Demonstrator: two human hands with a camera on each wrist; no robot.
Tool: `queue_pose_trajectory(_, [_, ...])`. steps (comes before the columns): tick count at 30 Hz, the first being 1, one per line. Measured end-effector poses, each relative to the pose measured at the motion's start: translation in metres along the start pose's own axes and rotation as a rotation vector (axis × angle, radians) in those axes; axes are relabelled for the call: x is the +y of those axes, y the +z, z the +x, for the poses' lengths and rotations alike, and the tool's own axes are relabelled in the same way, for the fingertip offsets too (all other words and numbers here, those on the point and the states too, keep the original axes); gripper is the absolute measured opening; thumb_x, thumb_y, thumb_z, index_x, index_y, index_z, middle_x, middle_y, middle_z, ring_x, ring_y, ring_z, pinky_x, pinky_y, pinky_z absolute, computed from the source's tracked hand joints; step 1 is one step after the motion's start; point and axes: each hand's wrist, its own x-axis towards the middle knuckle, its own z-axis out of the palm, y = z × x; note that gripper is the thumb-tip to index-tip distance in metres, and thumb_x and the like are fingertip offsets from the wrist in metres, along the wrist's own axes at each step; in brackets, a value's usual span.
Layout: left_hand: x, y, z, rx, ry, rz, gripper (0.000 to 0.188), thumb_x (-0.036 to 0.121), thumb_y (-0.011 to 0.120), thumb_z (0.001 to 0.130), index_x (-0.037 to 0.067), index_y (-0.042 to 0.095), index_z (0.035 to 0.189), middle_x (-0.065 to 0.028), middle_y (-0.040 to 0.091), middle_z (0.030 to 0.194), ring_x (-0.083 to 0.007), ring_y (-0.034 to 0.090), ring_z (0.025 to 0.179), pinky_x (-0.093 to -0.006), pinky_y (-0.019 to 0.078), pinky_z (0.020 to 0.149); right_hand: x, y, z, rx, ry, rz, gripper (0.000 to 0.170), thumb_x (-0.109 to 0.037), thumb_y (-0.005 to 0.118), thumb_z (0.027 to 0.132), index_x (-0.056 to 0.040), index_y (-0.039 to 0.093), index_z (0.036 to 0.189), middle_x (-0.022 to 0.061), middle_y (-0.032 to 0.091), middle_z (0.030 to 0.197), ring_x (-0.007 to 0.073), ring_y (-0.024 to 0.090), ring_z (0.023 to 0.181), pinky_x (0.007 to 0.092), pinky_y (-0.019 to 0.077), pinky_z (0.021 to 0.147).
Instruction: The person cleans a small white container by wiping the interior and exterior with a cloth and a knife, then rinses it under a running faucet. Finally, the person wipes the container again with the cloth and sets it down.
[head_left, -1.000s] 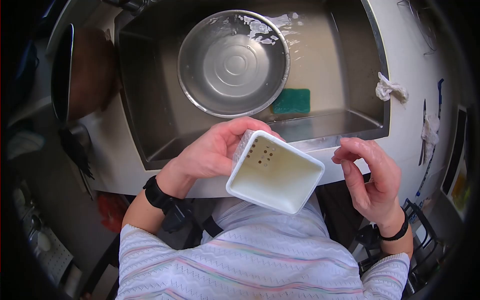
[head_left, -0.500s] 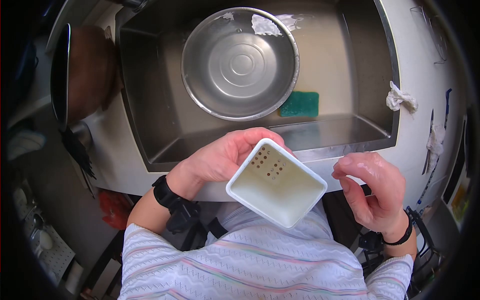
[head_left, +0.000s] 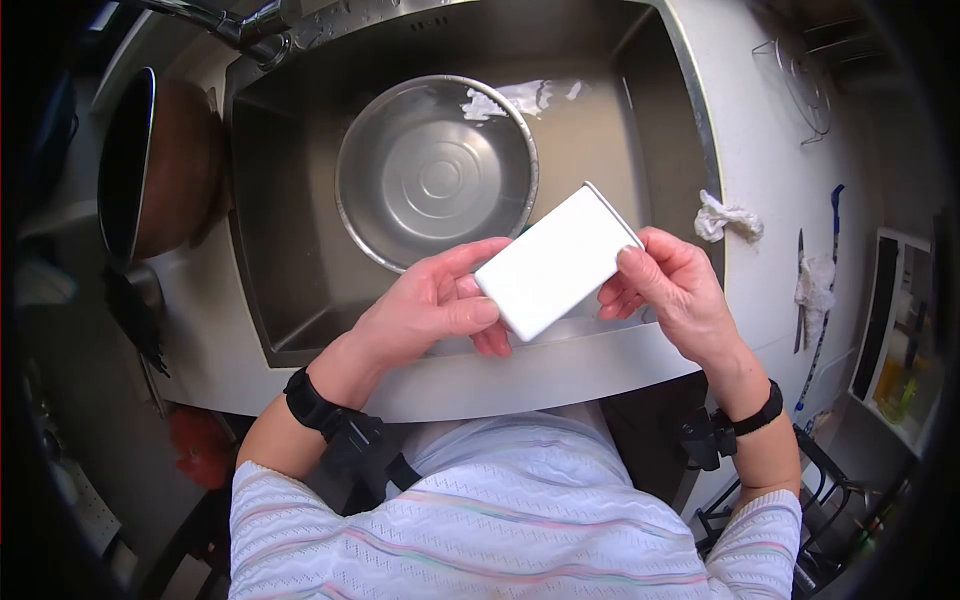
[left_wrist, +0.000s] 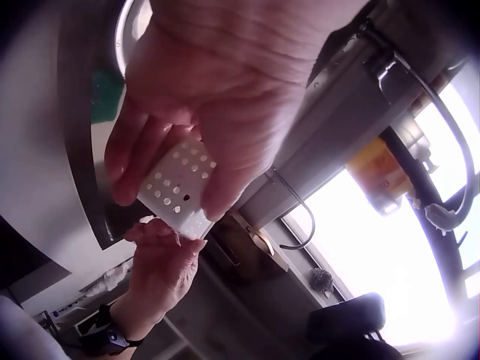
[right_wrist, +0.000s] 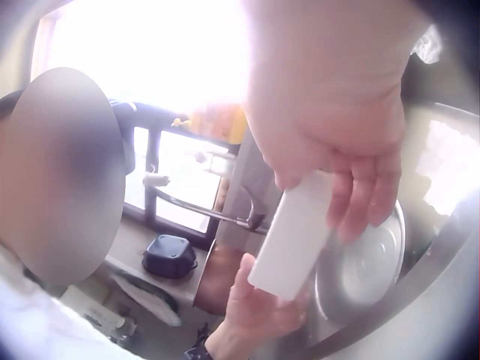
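Observation:
A white plastic container (head_left: 560,262) lies on its side in the air above the sink's front edge, held between both hands. My left hand (head_left: 425,305) grips its lower left end, with the thumb on the near corner. At the rim end my right hand (head_left: 685,290) pinches it, thumb on the upper face and fingers below. Rows of round holes show on the container's perforated end (left_wrist: 178,180) in the left wrist view, close to the left fingers. Its inside is hidden in the head view.
A steel bowl (head_left: 440,215) sits in the sink (head_left: 300,300), where shallow water lies. The left wrist view shows a green sponge (left_wrist: 106,97). A tap (head_left: 265,45) stands at the back left, a brown pot (head_left: 180,170) at the left, and a crumpled cloth (head_left: 725,218) on the right edge.
The container has turned from its opening facing up to a smooth side facing up. My right hand, apart from it before, has moved left and taken hold of the rim end.

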Motion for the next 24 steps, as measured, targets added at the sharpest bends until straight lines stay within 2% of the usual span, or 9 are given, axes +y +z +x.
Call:
queue_pose_trajectory(5, [0.018, 0.003, -0.01, 0.084, 0.155, 0.162, 0.061, 0.008, 0.059, 0.08, 0.001, 0.032, 0.134, -0.0164, 0.061, 0.097, -0.0204, 0.064, 0.079, -0.0277, 0.0512, 0.069, -0.048, -0.021, -0.019, 0.119, -0.246, 0.461, 0.045, -0.037, 0.037, 0.095, 0.0034, 0.053, 0.106, 0.0129, 0.063, 0.075, 0.0214, 0.064, 0.064, 0.0303, 0.0541, 0.059])
queue_pose_trajectory(7, [0.021, 0.004, -0.015, 0.152, 0.186, 0.217, 0.059, 0.005, 0.06, 0.079, 0.001, 0.036, 0.132, -0.0155, 0.062, 0.095, -0.0198, 0.064, 0.078, -0.0267, 0.0509, 0.069, -0.053, -0.031, -0.02, 0.016, -0.29, 0.852, 0.04, -0.035, 0.041, 0.095, 0.0023, 0.054, 0.104, 0.0122, 0.063, 0.074, 0.0201, 0.064, 0.062, 0.0284, 0.0532, 0.057])
queue_pose_trajectory(9, [0.019, 0.007, -0.016, 0.165, 0.195, 0.276, 0.056, 0.006, 0.06, 0.079, 0.001, 0.038, 0.131, -0.0131, 0.062, 0.096, -0.0183, 0.063, 0.08, -0.0264, 0.0509, 0.069, -0.009, -0.036, 0.011, 0.182, -0.043, -0.086, 0.031, -0.032, 0.051, 0.091, -0.0017, 0.057, 0.089, 0.006, 0.062, 0.07, 0.0122, 0.062, 0.06, 0.0219, 0.0501, 0.054])
queue_pose_trajectory(13, [0.011, 0.023, -0.006, 0.19, 0.283, 0.494, 0.057, 0.008, 0.062, 0.08, 0.0, 0.037, 0.131, -0.0093, 0.057, 0.106, -0.0156, 0.059, 0.09, -0.0255, 0.0516, 0.07, -0.016, -0.013, -0.007, 0.182, -0.196, 0.061, 0.032, -0.033, 0.05, 0.092, -0.0019, 0.059, 0.088, 0.0032, 0.061, 0.068, 0.0092, 0.061, 0.059, 0.0192, 0.0497, 0.052])
queue_pose_trajectory(16, [0.012, 0.048, 0.003, 0.217, 0.229, 0.264, 0.059, 0.012, 0.066, 0.079, 0.0, 0.039, 0.129, -0.007, 0.056, 0.108, -0.0135, 0.057, 0.093, -0.0258, 0.0513, 0.071, -0.009, 0.001, -0.013, 0.116, -0.242, -0.004, 0.033, -0.031, 0.053, 0.091, 0.0004, 0.059, 0.086, 0.0031, 0.06, 0.067, 0.0088, 0.059, 0.057, 0.0198, 0.0475, 0.05])
queue_pose_trajectory(17, [0.009, 0.054, 0.007, 0.183, 0.231, 0.279, 0.059, 0.012, 0.066, 0.079, 0.0, 0.039, 0.129, -0.007, 0.056, 0.108, -0.0135, 0.057, 0.093, -0.0258, 0.0513, 0.071, -0.009, 0.0, -0.023, 0.083, -0.183, -0.054, 0.032, -0.033, 0.051, 0.092, -0.002, 0.059, 0.091, 0.0028, 0.062, 0.075, 0.0094, 0.062, 0.067, 0.0205, 0.0491, 0.058])
queue_pose_trajectory(19, [0.0, 0.062, 0.015, 0.185, 0.24, 0.218, 0.06, 0.012, 0.068, 0.078, -0.001, 0.039, 0.129, -0.0071, 0.056, 0.111, -0.0141, 0.056, 0.095, -0.0258, 0.0516, 0.069, -0.003, -0.005, -0.037, 0.085, -0.191, -0.031, 0.032, -0.033, 0.052, 0.091, -0.0019, 0.057, 0.098, 0.0026, 0.062, 0.077, 0.009, 0.062, 0.069, 0.0203, 0.0488, 0.058])
queue_pose_trajectory(22, [0.004, 0.07, 0.018, 0.174, 0.284, 0.281, 0.056, 0.01, 0.07, 0.075, -0.001, 0.046, 0.124, -0.0067, 0.058, 0.109, -0.015, 0.056, 0.098, -0.028, 0.047, 0.083, 0.007, -0.02, -0.059, 0.082, -0.198, -0.029, 0.03, -0.026, 0.054, 0.09, -0.0032, 0.053, 0.109, 0.002, 0.062, 0.078, 0.0078, 0.061, 0.072, 0.0195, 0.0483, 0.058])
queue_pose_trajectory(24, [0.018, 0.072, 0.015, 0.151, 0.358, 0.342, 0.053, 0.008, 0.073, 0.071, -0.001, 0.051, 0.119, -0.0075, 0.059, 0.11, -0.016, 0.056, 0.101, -0.0288, 0.0393, 0.094, 0.013, -0.052, -0.082, 0.225, -0.32, -0.169, 0.033, -0.018, 0.056, 0.088, -0.0047, 0.049, 0.117, 0.001, 0.062, 0.079, 0.0064, 0.061, 0.072, 0.0185, 0.0475, 0.058])
